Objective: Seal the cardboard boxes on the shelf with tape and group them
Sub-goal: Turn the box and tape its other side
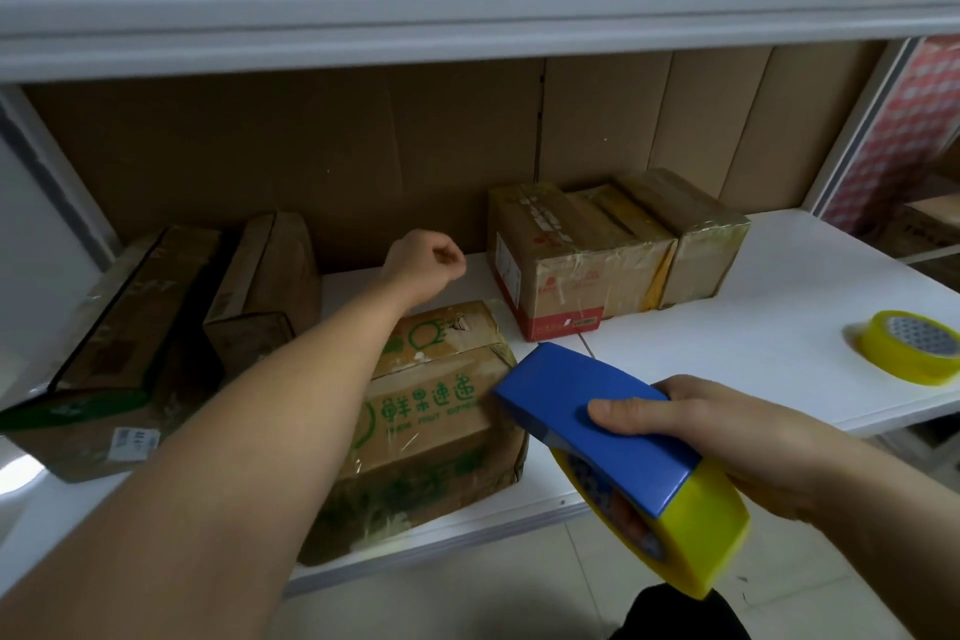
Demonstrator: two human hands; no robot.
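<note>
A cardboard box with green print [431, 411] lies at the front of the white shelf [753, 369]. My left hand [423, 263] is stretched over its far end, fingers curled, with nothing visible in it. My right hand [737, 437] grips a blue tape dispenser [597, 426] loaded with a yellow tape roll [696, 530], held just right of that box. Two long boxes [140, 322] lie at the left. A group of taped boxes [608, 244] stands at the back right.
A spare yellow tape roll [909, 346] lies on the shelf at the far right. An upper shelf edge [467, 16] overhangs the space. Brown cardboard lines the back wall [363, 146]. A tiled floor [493, 587] lies below the shelf.
</note>
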